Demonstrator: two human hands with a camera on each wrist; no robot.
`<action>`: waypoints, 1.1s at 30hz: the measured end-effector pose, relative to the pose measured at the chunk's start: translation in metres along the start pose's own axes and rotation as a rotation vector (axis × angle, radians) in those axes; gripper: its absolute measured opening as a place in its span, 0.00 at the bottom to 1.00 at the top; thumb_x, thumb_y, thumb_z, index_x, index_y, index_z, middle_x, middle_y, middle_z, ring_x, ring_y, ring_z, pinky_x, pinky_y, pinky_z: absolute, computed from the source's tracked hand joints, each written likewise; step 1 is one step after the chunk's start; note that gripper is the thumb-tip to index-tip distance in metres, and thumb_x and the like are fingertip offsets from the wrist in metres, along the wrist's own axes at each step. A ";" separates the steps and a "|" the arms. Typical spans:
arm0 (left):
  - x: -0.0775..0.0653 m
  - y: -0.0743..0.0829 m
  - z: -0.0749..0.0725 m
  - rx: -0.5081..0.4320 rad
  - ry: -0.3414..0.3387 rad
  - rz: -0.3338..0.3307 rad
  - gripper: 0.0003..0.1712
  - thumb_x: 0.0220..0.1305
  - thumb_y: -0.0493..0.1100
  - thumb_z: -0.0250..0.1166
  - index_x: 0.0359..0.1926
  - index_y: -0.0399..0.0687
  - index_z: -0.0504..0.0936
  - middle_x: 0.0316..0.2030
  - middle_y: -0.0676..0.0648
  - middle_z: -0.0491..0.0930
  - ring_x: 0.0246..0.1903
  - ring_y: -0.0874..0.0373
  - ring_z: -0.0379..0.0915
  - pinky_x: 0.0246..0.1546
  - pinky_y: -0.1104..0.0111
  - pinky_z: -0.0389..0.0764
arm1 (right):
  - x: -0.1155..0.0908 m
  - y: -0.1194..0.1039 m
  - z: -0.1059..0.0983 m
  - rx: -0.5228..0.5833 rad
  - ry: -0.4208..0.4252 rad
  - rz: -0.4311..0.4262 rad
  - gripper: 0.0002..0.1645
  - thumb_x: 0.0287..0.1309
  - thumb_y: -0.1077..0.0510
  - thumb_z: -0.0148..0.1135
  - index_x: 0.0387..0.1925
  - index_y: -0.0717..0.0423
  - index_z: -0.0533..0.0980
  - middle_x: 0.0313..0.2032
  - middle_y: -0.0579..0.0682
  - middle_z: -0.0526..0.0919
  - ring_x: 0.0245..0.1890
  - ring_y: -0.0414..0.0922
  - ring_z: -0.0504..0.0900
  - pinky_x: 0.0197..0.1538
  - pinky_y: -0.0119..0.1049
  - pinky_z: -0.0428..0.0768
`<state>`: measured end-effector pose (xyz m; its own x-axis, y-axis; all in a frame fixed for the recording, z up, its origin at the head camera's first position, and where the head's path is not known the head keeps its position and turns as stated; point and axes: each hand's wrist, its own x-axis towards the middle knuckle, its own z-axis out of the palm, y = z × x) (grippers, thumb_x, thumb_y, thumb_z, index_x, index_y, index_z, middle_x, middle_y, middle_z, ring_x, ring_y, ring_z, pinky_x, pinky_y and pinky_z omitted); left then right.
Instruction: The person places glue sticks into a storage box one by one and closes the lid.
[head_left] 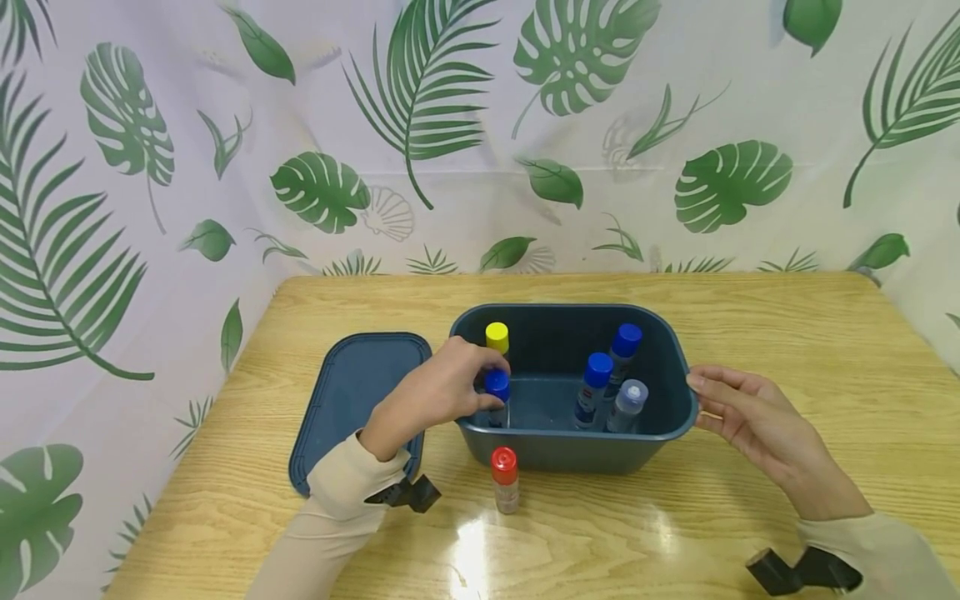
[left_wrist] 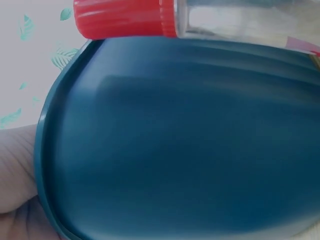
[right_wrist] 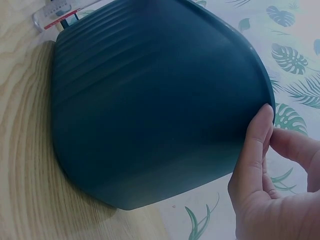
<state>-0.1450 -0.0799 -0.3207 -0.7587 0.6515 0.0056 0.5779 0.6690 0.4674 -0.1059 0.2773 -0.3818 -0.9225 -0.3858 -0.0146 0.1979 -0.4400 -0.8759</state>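
A dark blue plastic bin [head_left: 562, 454] stands on the table. My left hand [head_left: 442, 387] reaches over its left end, thumb and fingers curled round the cap of a small blue-capped bottle [head_left: 497, 384]. Just behind that one is a yellow-capped bottle [head_left: 497, 337]. Two more blue-capped bottles [head_left: 597, 371] and a bottle with a pale, translucent cap [head_left: 632, 395] stand in the right half. At the bin's right end, my right hand [right_wrist: 275, 185] pinches the rim between thumb and fingers. In the left wrist view the bin wall hides the left fingers.
In front of the bin, a red-capped bottle [head_left: 506, 479] stands upright on the wooden table [head_left: 675, 533]. A dark blue lid [head_left: 352, 392] lies flat left of the bin, partly under the left forearm. Behind the table hangs a leaf-print cloth [head_left: 450, 225].
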 end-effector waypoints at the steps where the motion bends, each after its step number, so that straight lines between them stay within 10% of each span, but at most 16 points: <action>1: 0.000 0.000 0.000 0.002 -0.001 -0.004 0.19 0.55 0.38 0.73 0.47 0.36 0.83 0.45 0.41 0.84 0.43 0.52 0.82 0.46 0.64 0.83 | 0.000 0.000 0.000 -0.004 0.001 -0.001 0.19 0.71 0.71 0.42 0.44 0.61 0.81 0.40 0.50 0.83 0.39 0.43 0.84 0.45 0.35 0.84; 7: -0.007 0.003 0.000 -0.002 0.056 -0.029 0.22 0.57 0.39 0.72 0.52 0.35 0.80 0.47 0.41 0.82 0.46 0.50 0.80 0.49 0.61 0.82 | 0.000 0.001 0.000 -0.001 -0.002 -0.003 0.19 0.71 0.71 0.41 0.45 0.61 0.80 0.41 0.50 0.83 0.40 0.43 0.84 0.45 0.36 0.84; 16: -0.042 0.011 -0.007 -0.121 0.341 0.062 0.19 0.56 0.34 0.71 0.50 0.35 0.81 0.47 0.41 0.83 0.43 0.50 0.82 0.47 0.64 0.82 | 0.000 0.000 0.000 0.018 -0.007 0.000 0.19 0.71 0.71 0.41 0.45 0.62 0.80 0.40 0.51 0.83 0.39 0.43 0.83 0.45 0.36 0.84; 26: -0.072 0.007 0.001 -0.302 0.259 0.277 0.14 0.53 0.38 0.74 0.42 0.39 0.85 0.38 0.46 0.86 0.37 0.60 0.83 0.42 0.71 0.83 | 0.000 0.000 0.000 0.020 -0.023 -0.006 0.20 0.71 0.71 0.40 0.45 0.63 0.80 0.41 0.51 0.83 0.40 0.43 0.83 0.45 0.36 0.84; 33: -0.080 0.008 0.014 -0.340 0.401 0.309 0.16 0.48 0.39 0.77 0.40 0.43 0.85 0.36 0.49 0.86 0.36 0.65 0.81 0.41 0.69 0.82 | -0.001 0.000 -0.001 0.032 -0.023 -0.002 0.20 0.71 0.71 0.40 0.45 0.63 0.80 0.41 0.51 0.83 0.39 0.43 0.83 0.45 0.36 0.84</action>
<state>-0.0758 -0.1215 -0.3299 -0.6632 0.5680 0.4874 0.7114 0.2758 0.6464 -0.1054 0.2783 -0.3818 -0.9150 -0.4035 -0.0014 0.2069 -0.4663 -0.8601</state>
